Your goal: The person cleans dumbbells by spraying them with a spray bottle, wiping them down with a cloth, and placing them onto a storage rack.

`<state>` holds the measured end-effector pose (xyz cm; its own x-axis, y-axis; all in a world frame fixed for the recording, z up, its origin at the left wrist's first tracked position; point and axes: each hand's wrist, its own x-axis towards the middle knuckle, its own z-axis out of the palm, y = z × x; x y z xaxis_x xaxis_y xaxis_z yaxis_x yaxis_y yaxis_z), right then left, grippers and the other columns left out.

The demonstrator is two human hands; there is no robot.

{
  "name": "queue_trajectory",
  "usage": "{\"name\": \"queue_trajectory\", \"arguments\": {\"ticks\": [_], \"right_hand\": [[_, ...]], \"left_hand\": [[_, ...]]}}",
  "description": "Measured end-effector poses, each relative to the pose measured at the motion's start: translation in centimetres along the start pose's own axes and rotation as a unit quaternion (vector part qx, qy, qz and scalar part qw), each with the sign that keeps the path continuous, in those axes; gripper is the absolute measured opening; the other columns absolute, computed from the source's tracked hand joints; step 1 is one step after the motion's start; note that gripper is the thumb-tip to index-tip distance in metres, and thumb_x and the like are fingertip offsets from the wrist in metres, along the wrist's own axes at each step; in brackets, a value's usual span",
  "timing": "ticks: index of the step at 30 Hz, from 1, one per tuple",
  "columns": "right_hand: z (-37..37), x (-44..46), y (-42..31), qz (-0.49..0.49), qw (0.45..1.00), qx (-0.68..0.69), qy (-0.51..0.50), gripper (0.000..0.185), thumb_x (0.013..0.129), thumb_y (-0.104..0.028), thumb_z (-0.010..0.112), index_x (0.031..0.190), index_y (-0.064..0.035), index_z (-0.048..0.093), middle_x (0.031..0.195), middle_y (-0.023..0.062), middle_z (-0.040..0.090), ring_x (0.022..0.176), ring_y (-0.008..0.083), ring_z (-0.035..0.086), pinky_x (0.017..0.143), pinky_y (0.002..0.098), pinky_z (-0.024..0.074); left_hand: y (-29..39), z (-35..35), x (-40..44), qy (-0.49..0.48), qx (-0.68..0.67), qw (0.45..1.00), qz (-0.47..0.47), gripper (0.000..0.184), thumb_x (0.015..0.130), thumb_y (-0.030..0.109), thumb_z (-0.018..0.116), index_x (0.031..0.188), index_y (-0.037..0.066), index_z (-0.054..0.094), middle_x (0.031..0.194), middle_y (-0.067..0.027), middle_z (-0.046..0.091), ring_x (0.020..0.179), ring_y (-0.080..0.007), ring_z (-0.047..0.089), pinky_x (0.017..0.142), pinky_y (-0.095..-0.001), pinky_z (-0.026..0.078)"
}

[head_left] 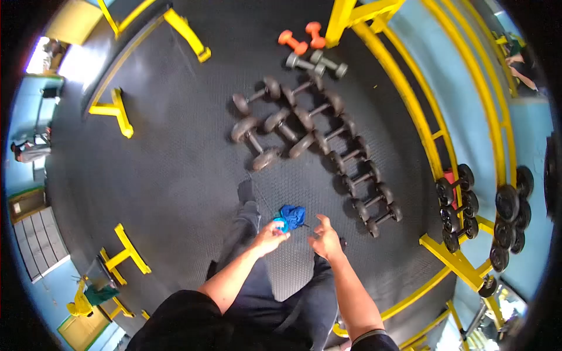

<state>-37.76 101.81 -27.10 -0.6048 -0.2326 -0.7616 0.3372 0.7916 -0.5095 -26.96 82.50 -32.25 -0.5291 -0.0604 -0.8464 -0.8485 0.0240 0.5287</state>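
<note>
Near the lower middle, my left hand (270,238) has its fingers closed round a light-blue round object (281,224), too small to name. A crumpled dark-blue cloth (293,216) lies against that object, just right of my fingers; whether it hangs or rests on the floor I cannot tell. Right of the cloth, my right hand (325,238) is raised with its fingers apart and nothing between them. My legs show below both hands.
Several dark dumbbells (342,131) lie on the black floor ahead, with grey ones (329,64) and orange ones (293,42) beyond. Yellow racks (404,88) holding more dumbbells (458,205) stand at the right. Yellow frame legs (126,254) stand at the left. Other people appear at the edges.
</note>
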Motion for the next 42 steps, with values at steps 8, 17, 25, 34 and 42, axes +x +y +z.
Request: {"name": "queue_trajectory", "arguments": {"ticks": [8,17,25,34,42], "right_hand": [[15.3,19.7,-4.3,-0.075,0.989,-0.125,0.013,0.059,0.073,-0.015,0.067,0.126,-0.0076,0.044,0.098,0.0193,0.062,0.1,0.0376,0.059,0.084,0.044,0.049],[27.5,3.7,11.6,0.142,0.961,-0.089,-0.221,0.059,0.076,-0.028,0.071,0.125,-0.006,0.046,0.096,0.017,0.065,0.094,0.0346,0.063,0.082,0.0416,0.0509],[28.1,-1.5,14.0,0.261,0.945,0.02,-0.197,0.048,0.078,-0.024,0.067,0.122,-0.0093,0.051,0.098,0.0122,0.066,0.093,0.0271,0.065,0.085,0.038,0.0513],[27.7,-6.7,17.1,0.245,0.929,0.276,-0.036,0.033,0.077,-0.013,0.067,0.107,-0.0068,0.053,0.069,0.0061,0.059,0.064,0.0171,0.059,0.066,0.0298,0.0501],[23.1,-6.5,18.3,0.295,0.823,0.485,0.028,0.029,0.083,-0.005,0.062,0.11,-0.0027,0.052,0.084,0.0073,0.065,0.074,0.0129,0.06,0.069,0.0267,0.0487]], "left_hand": [[-7.2,-8.7,14.9,0.19,0.095,0.975,0.068,0.068,0.072,0.028,0.078,0.126,0.002,0.047,0.116,-0.0231,0.054,0.105,-0.0347,0.057,0.089,-0.042,0.047],[-2.9,-13.7,34.5,0.138,0.43,0.881,0.145,0.085,0.065,0.02,0.08,0.135,0.006,0.034,0.122,-0.0208,0.047,0.114,-0.0374,0.049,0.098,-0.0432,0.042],[-2.9,-13.1,34.4,0.175,0.457,0.863,0.127,0.051,0.066,0.005,0.07,0.11,0.001,0.045,0.113,-0.0239,0.053,0.106,-0.0408,0.054,0.094,-0.044,0.045],[7.2,-11.1,24.6,-0.076,0.594,0.801,-0.007,0.067,0.053,0.006,0.074,0.116,-0.002,0.054,0.11,-0.0259,0.061,0.108,-0.0381,0.058,0.088,-0.0408,0.048],[3.3,3.0,14.9,-0.24,0.63,0.732,0.096,0.047,0.061,0.006,0.065,0.105,0.001,0.052,0.107,-0.0235,0.057,0.105,-0.0402,0.054,0.09,-0.0449,0.045]]}}
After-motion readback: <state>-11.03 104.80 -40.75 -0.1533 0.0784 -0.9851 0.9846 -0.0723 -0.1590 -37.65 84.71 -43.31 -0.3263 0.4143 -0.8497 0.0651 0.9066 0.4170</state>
